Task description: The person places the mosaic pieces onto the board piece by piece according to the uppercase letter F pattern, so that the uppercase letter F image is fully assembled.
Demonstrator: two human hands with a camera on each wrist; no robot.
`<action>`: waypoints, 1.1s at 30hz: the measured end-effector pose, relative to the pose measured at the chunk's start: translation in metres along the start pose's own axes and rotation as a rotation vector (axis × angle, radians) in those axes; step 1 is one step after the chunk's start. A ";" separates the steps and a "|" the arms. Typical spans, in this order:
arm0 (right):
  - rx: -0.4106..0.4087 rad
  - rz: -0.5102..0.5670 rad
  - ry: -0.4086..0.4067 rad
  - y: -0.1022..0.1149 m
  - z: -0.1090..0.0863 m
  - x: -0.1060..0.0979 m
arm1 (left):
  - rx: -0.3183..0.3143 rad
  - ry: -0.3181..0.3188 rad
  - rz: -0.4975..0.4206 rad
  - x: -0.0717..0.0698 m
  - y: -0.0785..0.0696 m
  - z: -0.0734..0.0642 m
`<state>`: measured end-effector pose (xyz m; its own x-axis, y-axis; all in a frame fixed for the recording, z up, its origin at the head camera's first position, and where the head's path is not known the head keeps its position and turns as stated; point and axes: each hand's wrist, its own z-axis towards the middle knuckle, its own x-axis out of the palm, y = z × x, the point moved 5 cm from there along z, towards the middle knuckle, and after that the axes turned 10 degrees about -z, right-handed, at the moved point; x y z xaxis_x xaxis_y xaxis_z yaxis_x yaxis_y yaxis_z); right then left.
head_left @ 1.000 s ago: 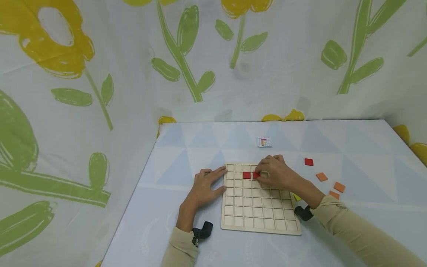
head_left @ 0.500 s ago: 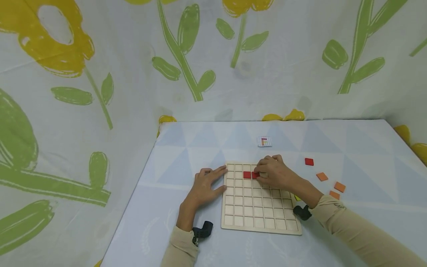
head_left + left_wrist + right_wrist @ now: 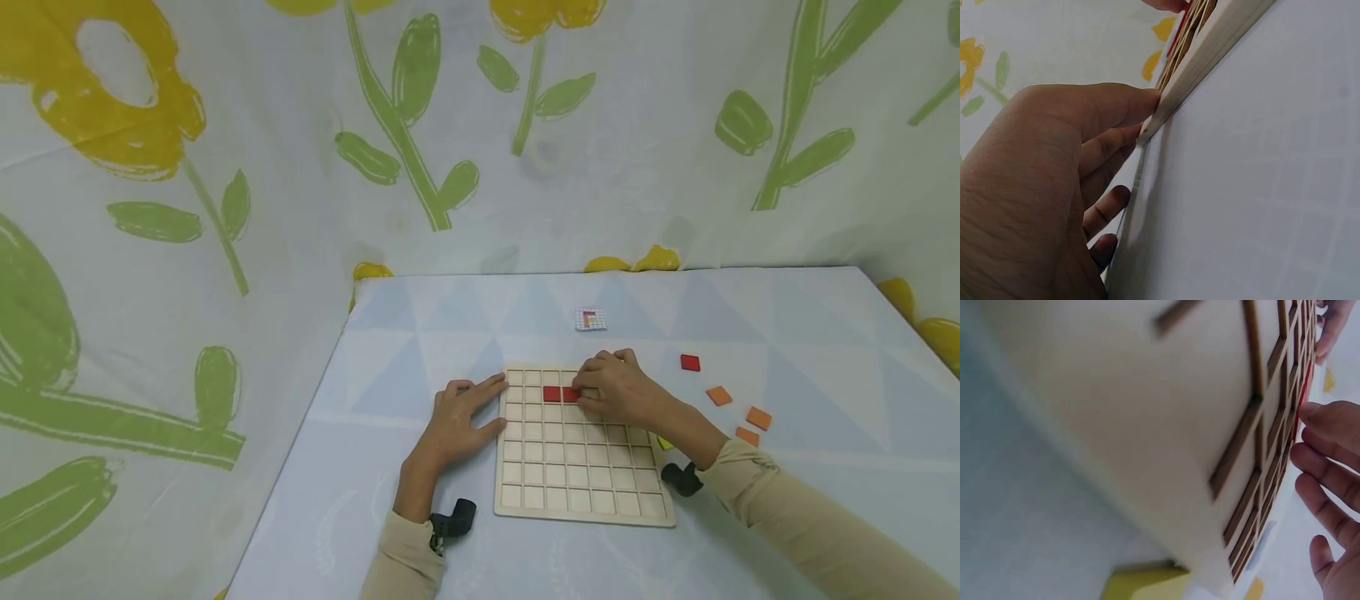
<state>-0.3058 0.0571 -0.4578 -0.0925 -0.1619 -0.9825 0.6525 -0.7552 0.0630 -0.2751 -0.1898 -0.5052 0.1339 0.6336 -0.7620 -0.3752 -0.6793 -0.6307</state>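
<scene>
A pale wooden grid board [image 3: 585, 517] lies on the table, with a flat red tile [image 3: 551, 394] in a cell of its second row from the far edge. My right hand [image 3: 621, 388] reaches over the board, its thumb and fingertips pinching a second red tile [image 3: 569, 394] at the adjoining cell to the right. That tile is partly hidden by the fingers; the right wrist view shows the thumb right at its red edge. My left hand [image 3: 453, 423] rests along the board's left edge, fingers spread, with thumb and fingertips touching the wood [image 3: 1179, 87].
Right of the board lie a loose red tile [image 3: 690, 362] and several orange tiles [image 3: 759, 417]. A yellow tile [image 3: 665, 443] sits by the board's right edge, partly under the right forearm. Beyond the board is a small card with a coloured grid pattern [image 3: 590, 318].
The second red tile has shifted slightly left, closing the small gap to the first red tile, with my right fingers staying on it. My left hand keeps its place on the board's edge.
</scene>
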 end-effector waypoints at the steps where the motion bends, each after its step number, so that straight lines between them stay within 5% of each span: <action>1: 0.003 0.003 0.001 -0.001 -0.001 0.000 | 0.001 -0.002 -0.002 0.000 0.000 0.000; 6: -0.002 0.013 -0.051 -0.007 -0.009 -0.006 | 0.011 -0.008 -0.009 0.001 -0.001 0.000; 13: 0.089 0.041 0.005 -0.031 -0.024 -0.009 | 0.009 0.007 -0.015 0.001 0.001 0.000; 33: 0.209 0.018 -0.029 -0.087 -0.065 -0.023 | -0.001 0.010 -0.011 0.003 0.002 0.000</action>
<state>-0.3117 0.1680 -0.4522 -0.1061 -0.1921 -0.9756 0.4840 -0.8671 0.1181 -0.2754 -0.1893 -0.5088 0.1473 0.6371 -0.7566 -0.3727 -0.6728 -0.6391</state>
